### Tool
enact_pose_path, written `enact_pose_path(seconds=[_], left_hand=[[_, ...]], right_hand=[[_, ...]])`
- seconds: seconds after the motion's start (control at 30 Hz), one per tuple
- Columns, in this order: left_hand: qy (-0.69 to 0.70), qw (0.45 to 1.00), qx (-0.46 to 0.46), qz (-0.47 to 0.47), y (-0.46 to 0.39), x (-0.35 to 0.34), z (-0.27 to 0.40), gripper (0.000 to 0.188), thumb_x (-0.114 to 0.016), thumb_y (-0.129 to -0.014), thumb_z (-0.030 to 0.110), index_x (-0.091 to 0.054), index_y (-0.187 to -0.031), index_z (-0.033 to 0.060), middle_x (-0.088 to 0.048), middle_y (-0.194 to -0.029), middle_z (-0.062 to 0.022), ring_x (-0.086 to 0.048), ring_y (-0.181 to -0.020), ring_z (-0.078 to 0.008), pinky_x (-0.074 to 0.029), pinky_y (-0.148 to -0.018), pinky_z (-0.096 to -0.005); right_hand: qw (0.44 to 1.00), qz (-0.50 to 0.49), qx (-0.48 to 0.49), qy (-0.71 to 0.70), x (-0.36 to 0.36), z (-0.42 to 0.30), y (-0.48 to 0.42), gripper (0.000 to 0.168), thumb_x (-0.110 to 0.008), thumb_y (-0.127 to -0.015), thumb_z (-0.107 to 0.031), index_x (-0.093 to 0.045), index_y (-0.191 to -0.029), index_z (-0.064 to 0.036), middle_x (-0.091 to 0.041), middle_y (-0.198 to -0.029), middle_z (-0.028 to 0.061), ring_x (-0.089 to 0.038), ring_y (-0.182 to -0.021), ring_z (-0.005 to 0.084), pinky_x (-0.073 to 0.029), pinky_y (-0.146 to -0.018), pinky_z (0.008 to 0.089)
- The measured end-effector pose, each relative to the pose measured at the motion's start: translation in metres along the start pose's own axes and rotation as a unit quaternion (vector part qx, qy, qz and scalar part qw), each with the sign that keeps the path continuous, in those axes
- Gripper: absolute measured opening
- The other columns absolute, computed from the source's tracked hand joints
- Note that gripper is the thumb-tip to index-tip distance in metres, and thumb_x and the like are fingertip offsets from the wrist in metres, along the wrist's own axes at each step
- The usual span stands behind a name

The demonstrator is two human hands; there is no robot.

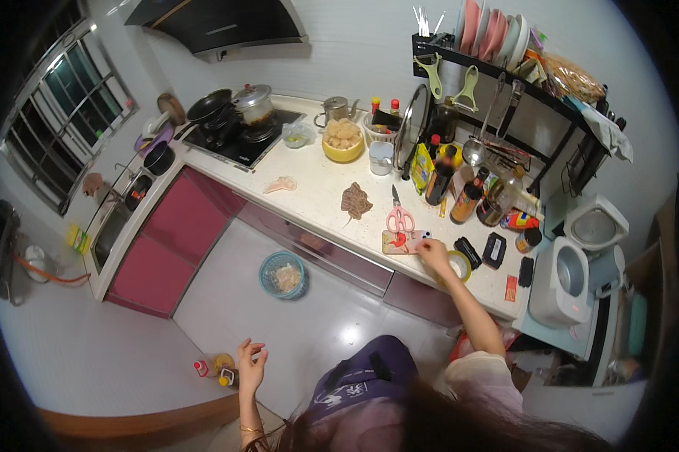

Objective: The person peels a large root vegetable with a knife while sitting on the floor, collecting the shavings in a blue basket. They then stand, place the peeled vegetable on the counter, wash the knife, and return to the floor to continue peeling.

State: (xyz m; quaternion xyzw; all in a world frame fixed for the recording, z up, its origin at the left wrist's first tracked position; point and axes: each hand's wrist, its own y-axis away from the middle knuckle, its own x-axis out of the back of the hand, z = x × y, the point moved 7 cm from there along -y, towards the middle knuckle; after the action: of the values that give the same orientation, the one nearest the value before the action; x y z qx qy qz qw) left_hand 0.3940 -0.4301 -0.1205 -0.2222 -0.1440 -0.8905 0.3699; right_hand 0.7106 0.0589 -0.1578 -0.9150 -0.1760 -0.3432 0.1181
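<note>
My right hand (433, 253) reaches over the counter's front edge, its fingertips at the right end of a patterned phone case or phone (399, 243). Whether the fingers grip it cannot be told. Pink-handled scissors (400, 219) lie with their handles against that item, blade towards the wall. A roll of tape (461, 264) is beside my right wrist. To the left lie a crumpled brown cloth (356, 201) and a pale crumpled piece (281, 184). My left hand (251, 361) hangs over the floor, fingers parted and holding nothing.
A yellow bowl (343, 150) heaped with pale food stands near a steel kettle (336, 112). Sauce bottles (468, 196) crowd the right side, below a dish rack (503, 68). A pot (253, 106) sits on the stove. On the floor are a blue basket bin (283, 275) and several bottles (206, 367).
</note>
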Motion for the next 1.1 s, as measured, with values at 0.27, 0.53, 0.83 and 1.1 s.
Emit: enact_pose_path(seconds=[0.27,0.53,0.83,1.1], left_hand=[[-0.026,0.991,0.008,-0.129,-0.050,-0.009,0.009,0.027,-0.063,-0.083,0.019,-0.059,-0.106,0.0070,-0.037,-0.131,-0.0169,-0.054,-0.103,-0.0254,-0.051,-0.077,-0.0316],[-0.030,0.992,0.031,-0.121,-0.116,0.001,-0.020,0.027,-0.063,-0.084,0.021,-0.060,-0.107,0.0079,-0.041,-0.127,-0.0158,-0.056,-0.099,-0.0236,-0.049,-0.073,-0.0302],[0.016,0.984,0.053,-0.167,-0.222,-0.034,-0.033,0.026,-0.061,-0.084,0.018,-0.060,-0.108,0.0073,-0.047,-0.123,-0.0168,-0.058,-0.096,-0.0242,-0.048,-0.079,-0.0313],[-0.015,0.961,-0.016,-0.277,-0.277,-0.056,0.015,0.026,-0.062,-0.084,0.019,-0.060,-0.106,0.0063,-0.047,-0.123,-0.0147,-0.058,-0.094,-0.0215,-0.048,-0.076,-0.0302]], right_hand=[[0.947,0.138,0.013,0.289,-0.069,-0.026,-0.077,0.031,-0.064,-0.070,-0.024,-0.059,-0.091,-0.002,-0.061,-0.090,0.0173,-0.060,-0.084,0.0333,-0.049,-0.069,0.0440],[0.972,0.093,-0.075,0.202,-0.070,-0.004,-0.107,0.040,-0.065,-0.068,-0.022,-0.049,-0.099,-0.003,-0.059,-0.091,0.0194,-0.061,-0.080,0.0349,-0.050,-0.068,0.0436],[0.930,0.129,-0.122,0.323,-0.025,0.017,-0.071,0.029,-0.063,-0.071,-0.020,-0.053,-0.091,-0.001,-0.055,-0.093,0.0203,-0.058,-0.078,0.0361,-0.050,-0.063,0.0432],[0.961,0.137,0.096,0.221,-0.159,-0.134,-0.144,0.032,-0.066,-0.072,-0.022,-0.063,-0.102,-0.014,-0.052,-0.114,0.0163,-0.051,-0.102,0.0332,-0.046,-0.080,0.0443]])
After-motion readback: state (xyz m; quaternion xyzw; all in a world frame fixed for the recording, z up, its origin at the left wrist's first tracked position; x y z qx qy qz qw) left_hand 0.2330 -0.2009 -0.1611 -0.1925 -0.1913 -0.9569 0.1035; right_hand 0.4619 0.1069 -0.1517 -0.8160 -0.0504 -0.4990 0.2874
